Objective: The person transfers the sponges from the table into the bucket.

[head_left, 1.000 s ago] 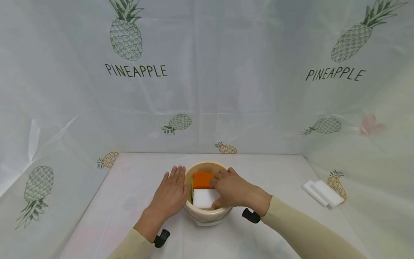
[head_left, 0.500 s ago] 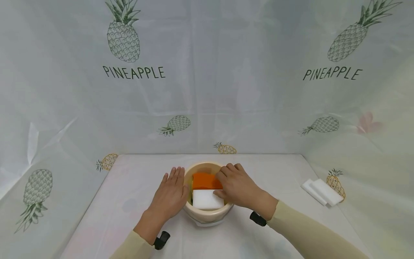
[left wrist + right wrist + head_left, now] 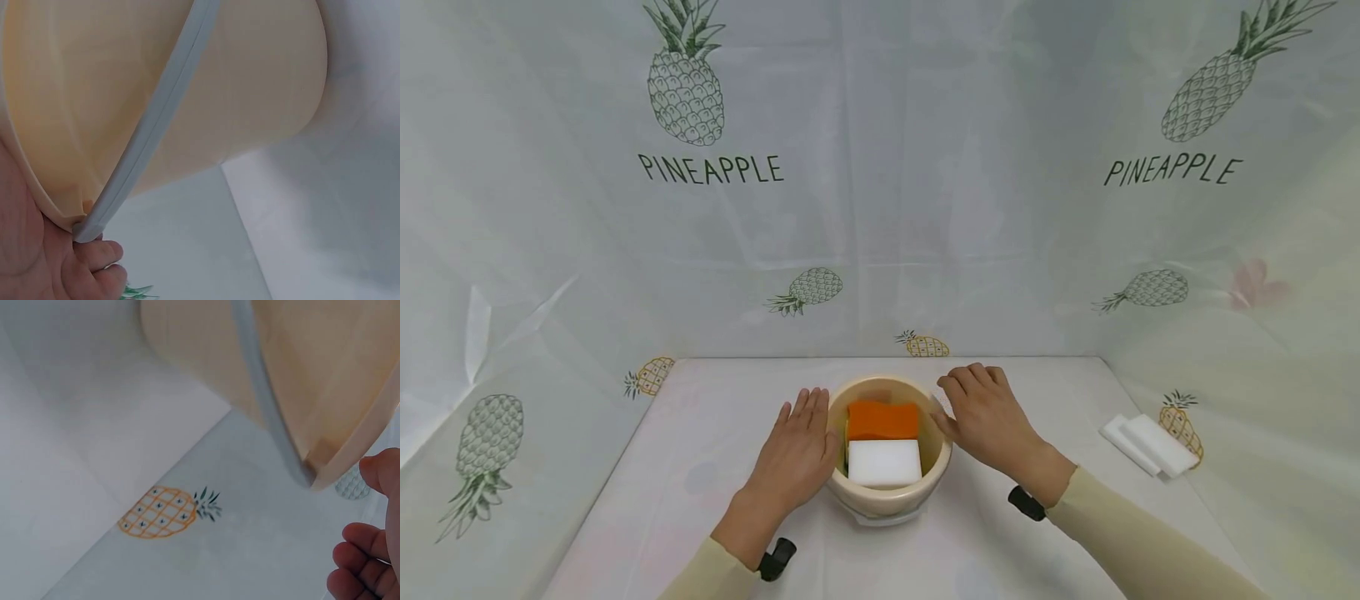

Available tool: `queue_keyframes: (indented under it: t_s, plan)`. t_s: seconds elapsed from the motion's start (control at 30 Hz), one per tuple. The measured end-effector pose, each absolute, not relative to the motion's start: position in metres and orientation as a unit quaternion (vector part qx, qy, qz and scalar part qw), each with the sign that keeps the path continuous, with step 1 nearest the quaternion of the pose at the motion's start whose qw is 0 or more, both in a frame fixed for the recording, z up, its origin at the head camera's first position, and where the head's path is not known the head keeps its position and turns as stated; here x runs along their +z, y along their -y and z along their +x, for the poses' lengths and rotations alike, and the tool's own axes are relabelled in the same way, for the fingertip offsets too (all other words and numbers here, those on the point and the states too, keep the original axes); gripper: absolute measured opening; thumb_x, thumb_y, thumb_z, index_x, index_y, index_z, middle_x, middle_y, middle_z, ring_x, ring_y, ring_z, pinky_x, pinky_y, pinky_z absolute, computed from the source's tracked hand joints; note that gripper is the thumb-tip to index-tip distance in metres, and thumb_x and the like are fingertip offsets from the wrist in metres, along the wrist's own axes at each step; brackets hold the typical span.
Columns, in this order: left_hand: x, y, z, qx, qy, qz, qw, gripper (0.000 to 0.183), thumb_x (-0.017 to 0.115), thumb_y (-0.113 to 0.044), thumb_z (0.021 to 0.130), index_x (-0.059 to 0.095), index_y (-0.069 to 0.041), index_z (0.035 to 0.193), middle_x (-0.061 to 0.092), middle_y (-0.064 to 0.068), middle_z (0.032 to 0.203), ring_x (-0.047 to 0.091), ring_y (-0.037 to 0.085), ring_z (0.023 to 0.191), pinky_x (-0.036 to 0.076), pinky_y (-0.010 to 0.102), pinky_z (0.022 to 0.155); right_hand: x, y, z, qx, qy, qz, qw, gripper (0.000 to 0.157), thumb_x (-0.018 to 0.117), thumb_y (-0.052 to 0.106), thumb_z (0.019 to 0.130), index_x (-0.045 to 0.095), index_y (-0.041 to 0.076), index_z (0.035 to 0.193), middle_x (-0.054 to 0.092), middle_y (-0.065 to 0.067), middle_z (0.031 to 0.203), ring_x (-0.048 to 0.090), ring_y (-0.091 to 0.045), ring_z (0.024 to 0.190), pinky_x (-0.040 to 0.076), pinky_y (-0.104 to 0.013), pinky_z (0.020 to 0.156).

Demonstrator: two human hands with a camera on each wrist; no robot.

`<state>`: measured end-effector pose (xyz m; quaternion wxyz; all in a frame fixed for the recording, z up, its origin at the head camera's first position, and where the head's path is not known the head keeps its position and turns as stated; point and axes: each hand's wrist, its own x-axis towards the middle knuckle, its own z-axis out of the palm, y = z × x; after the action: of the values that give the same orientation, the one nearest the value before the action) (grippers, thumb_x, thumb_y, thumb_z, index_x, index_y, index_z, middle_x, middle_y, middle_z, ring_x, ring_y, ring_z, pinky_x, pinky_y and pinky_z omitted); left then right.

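A cream plastic bucket (image 3: 883,502) with a grey handle (image 3: 153,119) stands before me on the table. In it lie a white block (image 3: 884,464), sponge-like, and behind that a folded orange piece (image 3: 883,422). A thin yellow-green edge shows at their left. My left hand (image 3: 797,458) rests against the bucket's left rim, fingers straight and pointing away; in the left wrist view its fingers show beside the handle's end. My right hand (image 3: 995,427) holds nothing and is just outside the right rim, thumb close to it, fingers loosely bent.
Two white flat blocks (image 3: 1159,447) lie overlapping at the table's right edge. A pale cloth covers the table (image 3: 715,433). Pineapple-printed sheets (image 3: 880,208) hang behind and on both sides.
My right hand has come out of the bucket, off the orange and white pieces, and moved right past the rim. The white block now shows whole. My left hand has stayed put.
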<state>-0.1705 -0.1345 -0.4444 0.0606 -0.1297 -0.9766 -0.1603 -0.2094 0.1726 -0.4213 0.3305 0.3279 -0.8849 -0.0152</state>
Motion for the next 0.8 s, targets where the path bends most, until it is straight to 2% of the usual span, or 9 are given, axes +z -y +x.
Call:
queue_keyframes:
  t_s: [0.3,0.53,0.67,0.8]
  plan:
    - [-0.443,0.135,-0.171,-0.129,0.981,-0.129,0.072,0.063,0.041,-0.031,0.111,0.033,0.005,0.162,0.036,0.022,0.168,0.028,0.039,0.160,0.019,0.058,0.131,-0.425,-0.196,-0.213,-0.036,0.894,0.294,0.337,0.047,0.081,0.037,0.090,0.066,0.001,0.116,0.067,-0.014,0.110,0.061,-0.035,0.102,0.049,-0.053,0.089]
    - [-0.441,0.135,-0.170,-0.116,0.981,-0.134,0.081,0.063,0.043,-0.031,0.111,0.035,0.005,0.161,0.037,0.023,0.167,0.029,0.039,0.159,0.018,0.060,0.130,-0.432,-0.223,-0.216,-0.034,0.892,0.280,0.354,0.048,0.080,0.035,0.087,0.065,-0.002,0.113,0.067,-0.017,0.106,0.061,-0.039,0.100,0.049,-0.055,0.086]
    - [-0.440,0.136,-0.169,-0.118,0.981,-0.134,0.078,0.063,0.043,-0.032,0.111,0.035,0.005,0.161,0.037,0.023,0.167,0.029,0.040,0.159,0.018,0.061,0.130,-0.441,-0.251,-0.220,-0.034,0.888,0.276,0.366,0.046,0.065,0.039,0.096,0.063,-0.005,0.112,0.065,-0.018,0.103,0.059,-0.041,0.095,0.048,-0.056,0.081]
    - [-0.440,0.137,-0.169,-0.116,0.981,-0.135,0.076,0.064,0.041,-0.034,0.111,0.035,0.005,0.162,0.036,0.023,0.168,0.029,0.039,0.159,0.018,0.060,0.130,-0.451,-0.285,-0.221,-0.032,0.885,0.262,0.383,0.062,0.037,0.049,0.109,0.062,-0.007,0.108,0.064,-0.021,0.098,0.056,-0.043,0.089,0.047,-0.059,0.078]
